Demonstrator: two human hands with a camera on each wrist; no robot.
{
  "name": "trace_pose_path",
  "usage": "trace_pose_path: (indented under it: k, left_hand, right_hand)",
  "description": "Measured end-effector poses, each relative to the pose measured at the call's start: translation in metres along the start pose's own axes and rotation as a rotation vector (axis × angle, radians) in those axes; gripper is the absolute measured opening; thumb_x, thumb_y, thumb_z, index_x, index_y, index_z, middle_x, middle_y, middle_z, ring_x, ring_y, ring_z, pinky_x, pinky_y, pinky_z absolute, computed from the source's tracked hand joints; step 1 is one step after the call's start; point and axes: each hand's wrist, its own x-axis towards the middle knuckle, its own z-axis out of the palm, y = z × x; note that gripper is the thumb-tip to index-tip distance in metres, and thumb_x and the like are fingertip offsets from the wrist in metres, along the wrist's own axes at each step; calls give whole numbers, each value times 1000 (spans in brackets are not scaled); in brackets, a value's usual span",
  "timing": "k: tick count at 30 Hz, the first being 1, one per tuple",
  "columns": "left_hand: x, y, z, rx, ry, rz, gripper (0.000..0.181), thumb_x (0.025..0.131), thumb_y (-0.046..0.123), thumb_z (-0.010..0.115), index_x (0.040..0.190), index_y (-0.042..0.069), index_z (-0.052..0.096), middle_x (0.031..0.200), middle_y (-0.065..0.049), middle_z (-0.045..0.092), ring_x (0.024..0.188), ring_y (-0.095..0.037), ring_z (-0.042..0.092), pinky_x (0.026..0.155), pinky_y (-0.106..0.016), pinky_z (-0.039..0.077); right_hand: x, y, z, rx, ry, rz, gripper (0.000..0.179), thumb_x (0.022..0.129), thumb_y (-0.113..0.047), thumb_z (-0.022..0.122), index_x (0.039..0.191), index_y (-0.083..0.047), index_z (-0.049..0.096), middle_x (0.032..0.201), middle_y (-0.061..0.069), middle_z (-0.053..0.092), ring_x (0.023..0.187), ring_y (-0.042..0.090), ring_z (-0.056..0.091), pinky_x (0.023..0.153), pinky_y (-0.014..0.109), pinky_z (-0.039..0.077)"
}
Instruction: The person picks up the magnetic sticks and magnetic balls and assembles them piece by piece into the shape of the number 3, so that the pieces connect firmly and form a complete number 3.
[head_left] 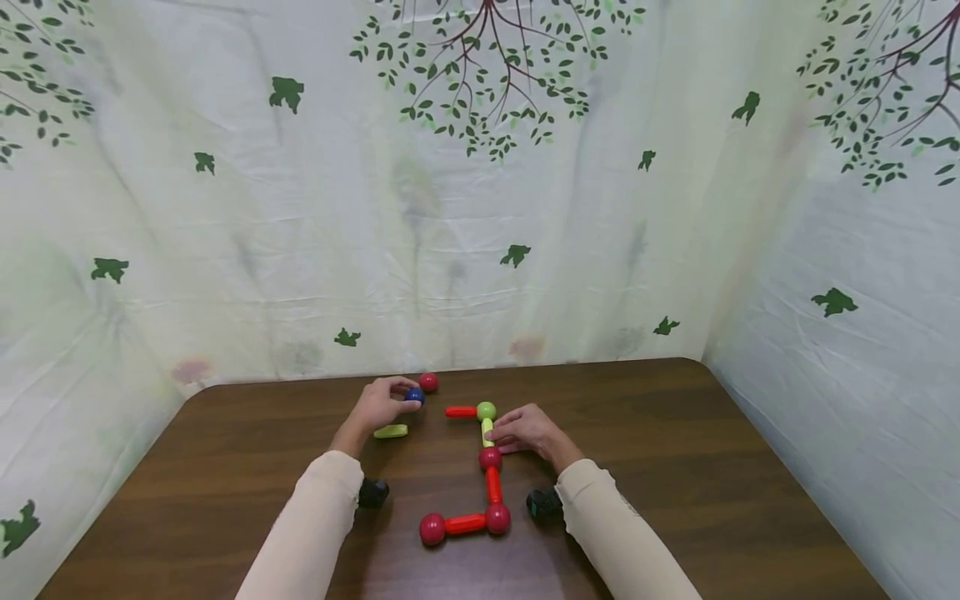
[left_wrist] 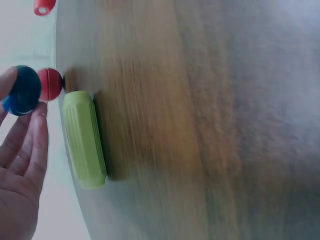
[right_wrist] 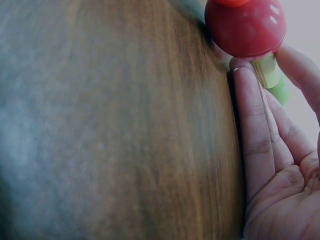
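Note:
Between thumb and fingers, my left hand (head_left: 380, 406) pinches a blue ball (left_wrist: 24, 91) near the table's far edge. Just beyond it sits a loose red ball (head_left: 428, 382). A loose yellow-green rod (left_wrist: 85, 140) lies below the left hand. My right hand (head_left: 529, 431) holds a yellow-green rod (head_left: 487, 431) with thumb and fingers on either side. That rod joins a green ball (head_left: 486, 411) to a red ball (right_wrist: 246, 27) in a chain. A red rod (head_left: 461, 412) points left from the green ball; nearer me, red rods (head_left: 465, 523) and red balls (head_left: 432, 529) form a corner.
The brown wooden table (head_left: 675, 500) carries all the pieces. A white cloth (head_left: 315, 250) with printed leaves hangs behind the table and on both sides. Dark wrist cameras (head_left: 543, 504) sit under both sleeves, close to the chain on the right.

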Motion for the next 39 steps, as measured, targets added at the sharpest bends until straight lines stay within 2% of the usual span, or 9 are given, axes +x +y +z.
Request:
trace_pose_path:
  k: [4,10,15,18,25,32,39]
  left_hand:
    - [-6,5,0,-29,-11,54,34,86,18,74,116,4,66,116,-18,65,101,-30,64,84,-40,52]
    - [-11,9,4,10,-35,109,35,85,11,73,117,1,63,111,-18,66,97,-29,65,85,-42,52]
    - [-10,8,10,58,-41,99,32,84,9,74,115,1,65,105,-16,67,95,-28,65,85,-42,52]
    - [-12,8,13,57,-37,103,32,84,11,74,113,1,66,103,-15,68,95,-28,65,84,-42,52]
    - [-18,14,17,71,-38,175,32,84,13,74,112,0,66,101,-15,67,90,-26,64,80,-39,54]
    - [-14,16,24,68,-49,124,32,83,6,74,114,0,66,105,-15,68,93,-26,64,84,-40,52]
    - [-14,20,28,67,-46,125,34,83,5,74,115,0,66,106,-15,68,93,-26,64,84,-40,53]
  right_hand:
    - [-3,0,-2,3,-1,-11,26,78,-5,78,100,7,70,84,12,71,71,17,69,68,33,57]
    - [-4,-1,-5,15,-9,-17,24,79,-4,77,100,8,70,82,10,71,70,16,68,68,32,57]
    - [-5,-1,-5,17,-12,-25,24,80,-4,77,99,8,70,82,11,71,70,16,69,68,32,57]
    - [-5,1,-4,14,-10,-21,24,79,-4,77,99,7,70,83,11,71,70,16,69,68,33,57]
    - [-7,0,-4,6,-3,-4,24,79,-5,78,99,7,70,84,11,71,71,17,69,69,33,57]
    - [-7,1,-3,3,-10,-18,25,79,-5,78,99,7,70,84,11,71,72,17,69,69,33,57]
    - [-6,-1,-1,-3,-7,-18,27,79,-7,79,100,7,70,85,12,72,72,17,69,69,33,56]
